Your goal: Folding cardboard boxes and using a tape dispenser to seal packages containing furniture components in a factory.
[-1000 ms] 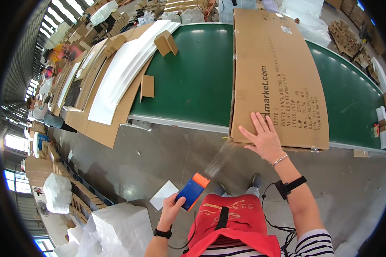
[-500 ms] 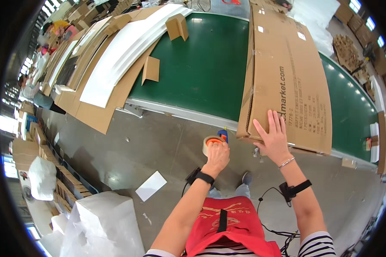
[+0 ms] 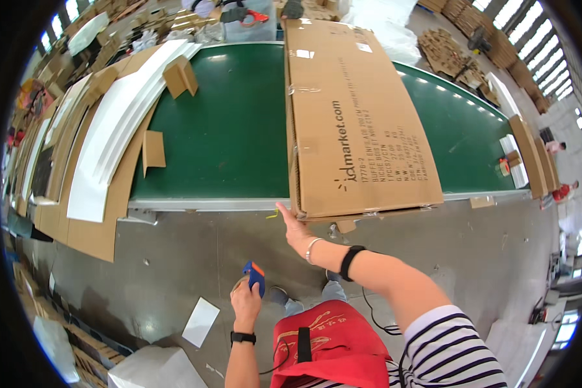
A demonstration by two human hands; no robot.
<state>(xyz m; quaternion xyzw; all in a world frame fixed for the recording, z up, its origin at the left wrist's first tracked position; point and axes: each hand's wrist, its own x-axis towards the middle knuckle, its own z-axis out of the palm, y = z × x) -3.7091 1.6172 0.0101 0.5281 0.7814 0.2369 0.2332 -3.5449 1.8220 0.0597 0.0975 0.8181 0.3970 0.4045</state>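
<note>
A long brown cardboard carton [image 3: 343, 84] lies across the green table [image 3: 233, 129], its near end jutting past the table's front edge. My right hand [image 3: 295, 231] is against the carton's near left corner, fingers stretched out and holding nothing. Low over the floor to the left, my left hand [image 3: 244, 304] is closed around a blue and orange tape dispenser [image 3: 257, 279]. The tape roll is mostly hidden by that hand.
White panels [image 3: 119, 136] lie on cardboard sheets at the table's left. Two folded cardboard corner pieces [image 3: 181, 76] are beside them. A white sheet [image 3: 201, 322] lies on the floor. At the far side, a person's gloved hand [image 3: 293, 9] is near the carton's end.
My right hand has gone from the carton's top face to its near left corner. My left hand has lowered the tape dispenser toward me. The whole view has shifted.
</note>
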